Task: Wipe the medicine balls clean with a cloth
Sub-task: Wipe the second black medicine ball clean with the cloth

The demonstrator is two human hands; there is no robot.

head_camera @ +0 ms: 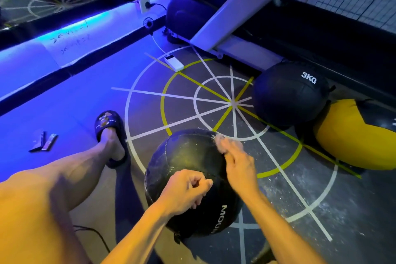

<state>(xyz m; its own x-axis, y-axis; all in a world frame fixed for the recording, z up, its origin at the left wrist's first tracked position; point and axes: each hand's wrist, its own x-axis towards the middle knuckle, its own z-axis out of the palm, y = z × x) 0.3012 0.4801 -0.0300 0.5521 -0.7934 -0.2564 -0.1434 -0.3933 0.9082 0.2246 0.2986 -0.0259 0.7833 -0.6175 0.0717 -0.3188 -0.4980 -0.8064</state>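
A black medicine ball (188,180) sits on the gym floor (300,188) just in front of the person, over painted white and yellow-green circle and spoke lines (232,104). White lettering runs down its near side, partly cut off. The left hand (186,191) rests on top of the ball with fingers curled in and thumb against them; nothing can be seen in its grip. The right hand (237,163) reaches over the ball's far right edge and pinches a small pale wad, apparently the cloth (220,141), against the ball's surface; the wad and fingertips are blurred. White specks are scattered on the floor to the right of the ball.

Farther right, well apart from the held ball, a second black medicine ball marked "3KG" (289,94) lies touching a yellow and black ball (351,135) at the frame edge. Behind them stand the white frame and dark belt of a treadmill (225,13). A white power bank (174,63) lies on the floor near the treadmill's base, with a cable running toward a wall socket (145,4). The person's bare left leg stretches out to the left, the foot in a dark slide sandal (110,126). Two small flat wrappers (44,141) lie on the blue-lit floor further left.
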